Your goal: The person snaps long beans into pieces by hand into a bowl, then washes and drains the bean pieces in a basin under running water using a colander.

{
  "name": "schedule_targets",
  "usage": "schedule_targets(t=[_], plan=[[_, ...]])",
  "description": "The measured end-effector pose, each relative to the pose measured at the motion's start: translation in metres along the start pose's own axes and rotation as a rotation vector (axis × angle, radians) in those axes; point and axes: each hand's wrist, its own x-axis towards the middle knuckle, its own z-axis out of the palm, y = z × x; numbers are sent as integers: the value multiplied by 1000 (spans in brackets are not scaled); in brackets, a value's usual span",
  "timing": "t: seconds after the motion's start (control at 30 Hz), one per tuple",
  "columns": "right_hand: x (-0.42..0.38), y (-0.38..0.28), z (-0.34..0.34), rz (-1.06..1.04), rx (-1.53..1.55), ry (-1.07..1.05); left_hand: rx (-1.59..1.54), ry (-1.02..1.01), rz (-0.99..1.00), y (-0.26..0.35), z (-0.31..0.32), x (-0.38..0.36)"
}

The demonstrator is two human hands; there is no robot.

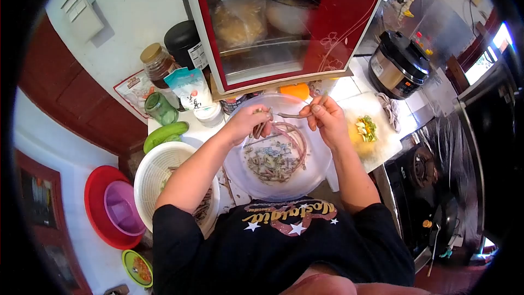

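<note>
Both of my hands are raised over a large translucent basin (322, 172). My left hand (254, 123) is closed around several thin brownish stems near the basin's left side. At the right, my right hand (325, 117) pinches one end of a long thin stem (292, 115), which stretches toward my left hand. Inside the basin lie many short green-brown pieces (270, 161), with longer reddish-brown stems (302, 145) curved along the right side of the pile.
A white colander (147, 169) holding dark stems stands left, partly under my left forearm. Green bananas (164, 135), a jar (158, 65) and a bag (188, 87) are behind it. A cutting board (376, 153) with chopped bits, a cooker (398, 65) and a stove (420, 169) are right.
</note>
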Motion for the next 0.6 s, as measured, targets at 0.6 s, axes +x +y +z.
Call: schedule_targets(t=[0.6], plan=[[4, -15, 17, 27, -252, -83, 21, -131, 40, 38, 29, 9]])
